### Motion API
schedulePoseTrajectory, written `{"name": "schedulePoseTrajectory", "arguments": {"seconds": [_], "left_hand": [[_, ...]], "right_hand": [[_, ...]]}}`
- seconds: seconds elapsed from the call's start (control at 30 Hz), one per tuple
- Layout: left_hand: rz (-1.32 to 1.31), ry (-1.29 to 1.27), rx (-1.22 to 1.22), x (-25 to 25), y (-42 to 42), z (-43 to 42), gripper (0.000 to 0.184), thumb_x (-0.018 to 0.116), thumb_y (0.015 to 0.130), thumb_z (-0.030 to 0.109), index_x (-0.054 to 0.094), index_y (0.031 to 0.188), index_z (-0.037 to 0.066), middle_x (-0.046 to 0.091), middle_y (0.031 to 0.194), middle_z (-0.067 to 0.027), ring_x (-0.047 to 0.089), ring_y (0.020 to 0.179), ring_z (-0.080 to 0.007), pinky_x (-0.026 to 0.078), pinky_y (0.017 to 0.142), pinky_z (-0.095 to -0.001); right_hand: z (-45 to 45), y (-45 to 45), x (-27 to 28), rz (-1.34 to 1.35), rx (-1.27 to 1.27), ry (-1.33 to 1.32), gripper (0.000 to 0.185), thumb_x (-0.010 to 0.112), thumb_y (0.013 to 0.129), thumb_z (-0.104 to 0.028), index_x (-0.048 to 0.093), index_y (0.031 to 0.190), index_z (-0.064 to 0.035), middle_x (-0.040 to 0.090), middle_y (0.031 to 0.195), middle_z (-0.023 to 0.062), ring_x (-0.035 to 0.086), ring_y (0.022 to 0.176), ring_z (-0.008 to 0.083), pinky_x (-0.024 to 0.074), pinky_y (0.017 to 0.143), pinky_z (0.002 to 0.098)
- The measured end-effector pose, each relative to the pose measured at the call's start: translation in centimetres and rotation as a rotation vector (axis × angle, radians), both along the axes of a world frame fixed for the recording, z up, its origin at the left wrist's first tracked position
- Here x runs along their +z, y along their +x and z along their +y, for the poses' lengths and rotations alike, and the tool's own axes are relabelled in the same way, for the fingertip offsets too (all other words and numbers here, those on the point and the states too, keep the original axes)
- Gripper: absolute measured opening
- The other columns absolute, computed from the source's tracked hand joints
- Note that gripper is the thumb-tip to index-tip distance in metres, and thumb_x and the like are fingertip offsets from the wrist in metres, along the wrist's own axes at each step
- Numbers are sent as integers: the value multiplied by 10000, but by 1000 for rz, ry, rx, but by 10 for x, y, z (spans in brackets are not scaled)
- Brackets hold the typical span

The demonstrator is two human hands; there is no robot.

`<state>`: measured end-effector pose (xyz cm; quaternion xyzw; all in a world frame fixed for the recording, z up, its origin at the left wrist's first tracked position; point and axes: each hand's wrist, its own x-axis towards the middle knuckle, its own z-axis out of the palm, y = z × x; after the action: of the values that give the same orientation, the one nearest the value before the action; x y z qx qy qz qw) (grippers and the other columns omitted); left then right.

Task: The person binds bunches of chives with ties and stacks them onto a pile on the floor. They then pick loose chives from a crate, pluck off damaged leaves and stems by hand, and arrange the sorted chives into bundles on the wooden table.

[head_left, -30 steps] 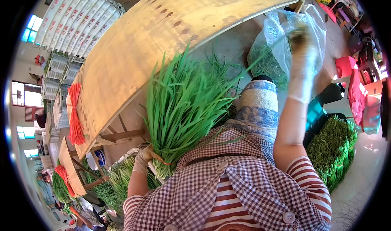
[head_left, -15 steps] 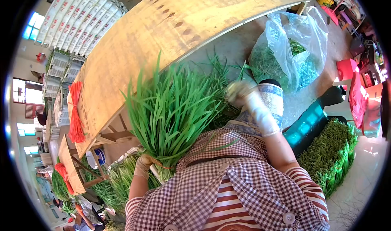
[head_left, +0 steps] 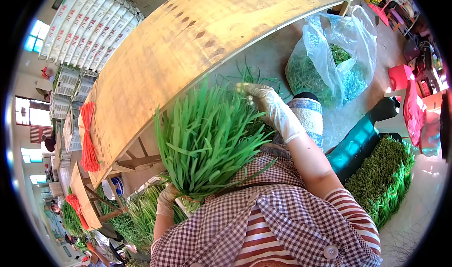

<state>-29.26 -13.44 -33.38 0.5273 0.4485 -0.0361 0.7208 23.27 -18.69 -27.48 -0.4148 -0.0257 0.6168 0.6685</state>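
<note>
A thick bunch of garlic chives [head_left: 207,140] lies across my lap, its long flat green leaves fanned toward the table. My left hand [head_left: 168,197], in a thin glove, is wrapped round the pale stem end of this bunch. Beyond the leaves, on their right side, is my right hand [head_left: 273,108] in a whitish glove stained at the fingers. Its fingers are curled in close to the leaf edge; whatever is between them is hidden. Loose leaves [head_left: 252,75] lie on the floor just past that hand.
A long wooden table [head_left: 155,55] curves ahead, with a bundle of red ties [head_left: 88,135] at its left end. A clear plastic bag [head_left: 329,64] of green scraps stands ahead right. Stacked chives [head_left: 381,180] lie at the right, more chives [head_left: 150,208] at the left.
My right hand has moved left from beside my knee to the leaf edge. The bunch's leaves have shifted slightly right and down, while my left hand keeps its hold.
</note>
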Motion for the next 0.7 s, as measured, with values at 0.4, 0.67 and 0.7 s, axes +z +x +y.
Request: {"name": "schedulePoseTrajectory", "arguments": {"seconds": [0.4, 0.67, 0.7], "left_hand": [[11, 38, -40, 21, 21, -5, 685, 806, 633, -53, 536, 1259, 11, 606, 1211, -98, 598, 1058, -234, 547, 850, -382], [28, 70, -98, 44, 43, -10, 710, 829, 608, -50, 544, 1253, 24, 622, 1196, -71, 602, 1050, -204, 541, 857, -362], [32, 76, -107, 47, 46, -11, 713, 832, 605, -49, 545, 1253, 25, 624, 1194, -68, 602, 1049, -200, 540, 858, -360]], "right_hand": [[-50, 32, -47, -109, 44, -19, 351, 538, 960, -191, 531, 1212, 53, 653, 1102, 123, 581, 643, 126, 516, 597, 239], [-48, 10, -1, 146, 208, 303, 339, 621, 919, -202, 593, 1161, 34, 661, 932, 43, 532, 608, 77, 452, 556, 195], [-48, 4, 1, 116, 234, 290, 319, 630, 914, -214, 614, 1127, 24, 653, 848, 7, 524, 590, 79, 430, 534, 196]]}}
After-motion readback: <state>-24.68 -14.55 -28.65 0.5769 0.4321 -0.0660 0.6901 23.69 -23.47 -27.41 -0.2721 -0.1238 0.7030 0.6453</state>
